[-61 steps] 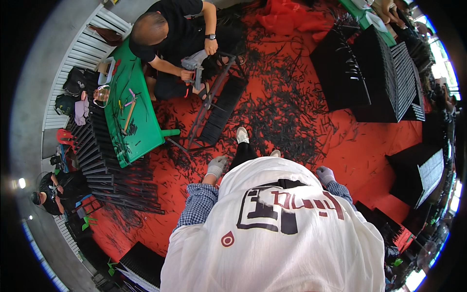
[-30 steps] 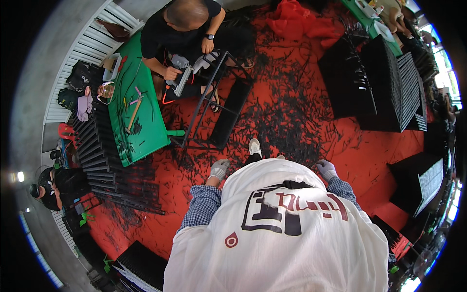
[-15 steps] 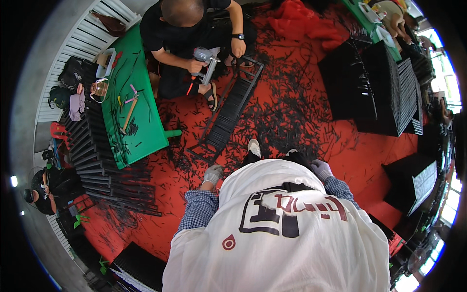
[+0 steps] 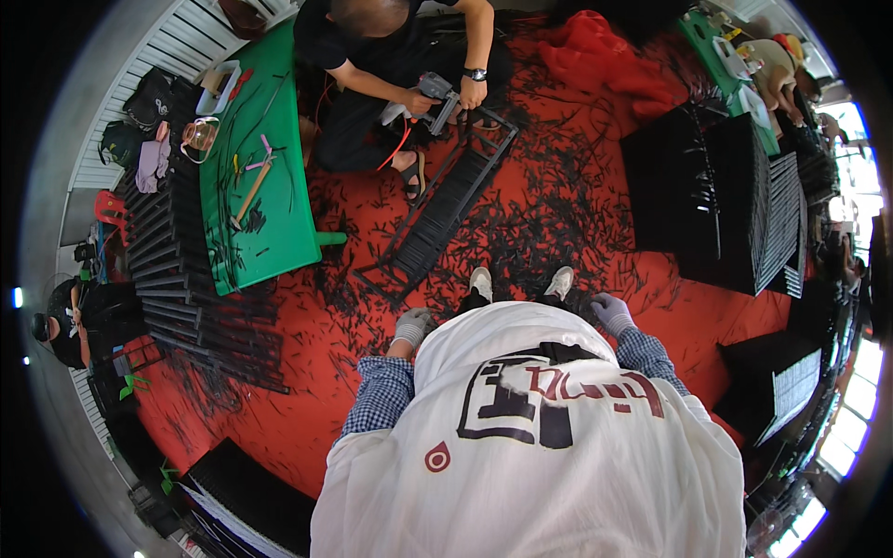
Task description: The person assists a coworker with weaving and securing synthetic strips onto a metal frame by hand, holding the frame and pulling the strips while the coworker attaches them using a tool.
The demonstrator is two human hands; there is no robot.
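Note:
My left hand (image 4: 413,325), in a pale grey glove, hangs at my side with its fingers loosely extended and nothing seen in it. On the other side hangs my right hand (image 4: 611,313), gloved too, empty and loosely open. Ahead of my shoes, a long black slatted frame (image 4: 445,206) lies slantwise, apart from both hands. A seated co-worker (image 4: 391,46) in black holds a grey nail gun (image 4: 435,98) with a red-orange hose over its far end. The co-worker's other hand is at that end of the frame.
Black scraps litter the red floor (image 4: 326,363). At left stands a green table (image 4: 270,223) with a hammer (image 4: 251,196), beside stacked black frames (image 4: 200,288). More black stacks (image 4: 693,195) stand at right. Red cloth (image 4: 595,56) lies at the back. Other people are farther off.
My view has shifted, and both my shoes now show more fully. The co-worker's nail gun has come closer to the frame's far end. My hands still hang at my sides.

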